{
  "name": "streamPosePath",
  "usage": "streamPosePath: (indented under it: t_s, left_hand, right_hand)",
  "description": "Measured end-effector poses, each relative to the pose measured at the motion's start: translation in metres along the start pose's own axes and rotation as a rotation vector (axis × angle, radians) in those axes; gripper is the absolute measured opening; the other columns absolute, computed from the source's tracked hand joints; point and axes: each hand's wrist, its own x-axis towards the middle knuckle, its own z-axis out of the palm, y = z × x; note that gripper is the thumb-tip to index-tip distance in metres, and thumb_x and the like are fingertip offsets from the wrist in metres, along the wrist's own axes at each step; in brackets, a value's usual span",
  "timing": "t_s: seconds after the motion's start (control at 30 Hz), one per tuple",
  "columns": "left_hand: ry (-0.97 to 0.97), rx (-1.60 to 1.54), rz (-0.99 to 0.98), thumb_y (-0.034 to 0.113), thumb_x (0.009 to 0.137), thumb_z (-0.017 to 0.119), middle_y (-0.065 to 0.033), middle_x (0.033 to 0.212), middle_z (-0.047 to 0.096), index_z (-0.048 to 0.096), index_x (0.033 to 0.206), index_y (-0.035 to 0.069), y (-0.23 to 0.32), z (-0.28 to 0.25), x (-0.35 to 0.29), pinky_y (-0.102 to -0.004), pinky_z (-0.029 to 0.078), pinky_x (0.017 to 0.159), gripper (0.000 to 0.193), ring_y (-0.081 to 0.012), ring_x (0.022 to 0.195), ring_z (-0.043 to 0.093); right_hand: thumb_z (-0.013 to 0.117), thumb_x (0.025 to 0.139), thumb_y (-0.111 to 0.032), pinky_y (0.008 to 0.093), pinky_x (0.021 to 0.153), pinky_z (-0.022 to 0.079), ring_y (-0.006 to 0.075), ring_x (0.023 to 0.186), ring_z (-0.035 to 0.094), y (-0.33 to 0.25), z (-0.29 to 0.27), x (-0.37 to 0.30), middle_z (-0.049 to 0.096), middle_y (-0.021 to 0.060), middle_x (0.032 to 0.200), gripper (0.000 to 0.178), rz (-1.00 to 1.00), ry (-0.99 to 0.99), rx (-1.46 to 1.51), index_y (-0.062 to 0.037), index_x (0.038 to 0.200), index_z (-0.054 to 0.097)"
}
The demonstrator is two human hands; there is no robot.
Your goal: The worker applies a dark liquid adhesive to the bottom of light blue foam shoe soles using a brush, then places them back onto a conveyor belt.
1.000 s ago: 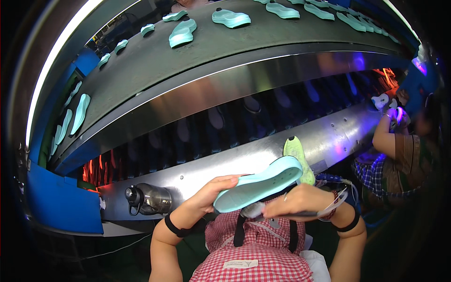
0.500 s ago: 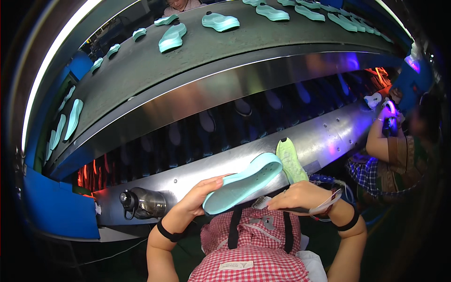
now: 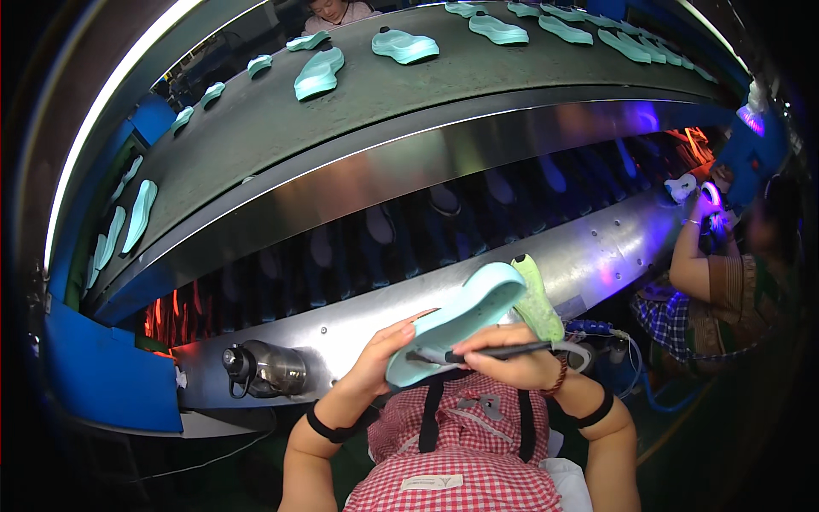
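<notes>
My left hand is closed around the toe-side edge of a light turquoise shoe sole, which is tilted with its hollow inner face toward me. In my right hand is a brush with a dark handle. Its pale bristle end reaches into the sole's hollow near the left hand and appears to touch the inner surface. Just beyond the right hand, a yellow-green shoe insole or last plate with a dark tip rests on the metal ledge, partly behind the turquoise sole.
A dark bottle with a black lid lies on the ledge's left end. Past the ledge, a conveyor belt carries several turquoise soles. Glowing orange heaters show below it. A co-worker's arm is at the right.
My right hand has moved left and up, bringing the brush into the sole. My left hand has shifted slightly right, and the sole is tilted more steeply.
</notes>
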Motion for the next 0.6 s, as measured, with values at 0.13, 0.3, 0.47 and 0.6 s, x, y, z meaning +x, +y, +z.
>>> streamPosePath:
  t_s: [0.13,0.3,0.47,0.6]
  left_hand:
    - [0.054,0.082,0.051,0.025,0.087,0.046,-0.0136,0.12,0.047,0.037,0.127,-0.002,-0.008,0.003,0.003,-0.0299,0.038,0.091,0.048,-0.0195,0.107,0.048]
    - [0.145,0.211,0.093,0.02,0.089,0.044,-0.01,0.115,0.051,0.039,0.126,-0.002,-0.019,0.001,0.006,-0.0273,0.037,0.089,0.043,-0.015,0.102,0.049]
    - [0.146,0.221,0.112,0.02,0.089,0.045,-0.0101,0.114,0.051,0.039,0.126,-0.002,-0.024,-0.001,0.007,-0.0271,0.037,0.089,0.044,-0.0149,0.101,0.049]
    - [0.162,0.188,0.107,0.018,0.088,0.046,-0.0101,0.114,0.051,0.039,0.126,-0.003,-0.026,0.001,0.011,-0.0269,0.037,0.089,0.044,-0.015,0.101,0.049]
  right_hand:
    - [0.056,0.08,-0.01,0.0221,0.059,0.048,0.0114,0.065,0.062,0.004,0.014,0.011,0.063,0.0091,0.073,0.014,0.233,0.16,0.284,0.0021,0.085,0.061]
    - [0.057,0.079,-0.011,0.0226,0.054,0.047,0.0124,0.061,0.062,0.001,0.018,0.018,0.062,0.0084,0.067,0.014,0.292,0.18,0.245,0.002,0.081,0.059]
    - [0.057,0.079,-0.012,0.0225,0.053,0.047,0.0124,0.059,0.061,-0.001,0.019,0.021,0.061,0.0085,0.064,0.015,0.334,0.185,0.246,0.0026,0.08,0.059]
    - [0.056,0.079,-0.012,0.0224,0.053,0.047,0.0121,0.058,0.06,0.001,0.018,0.02,0.061,0.0088,0.064,0.015,0.332,0.218,0.251,0.0026,0.079,0.059]
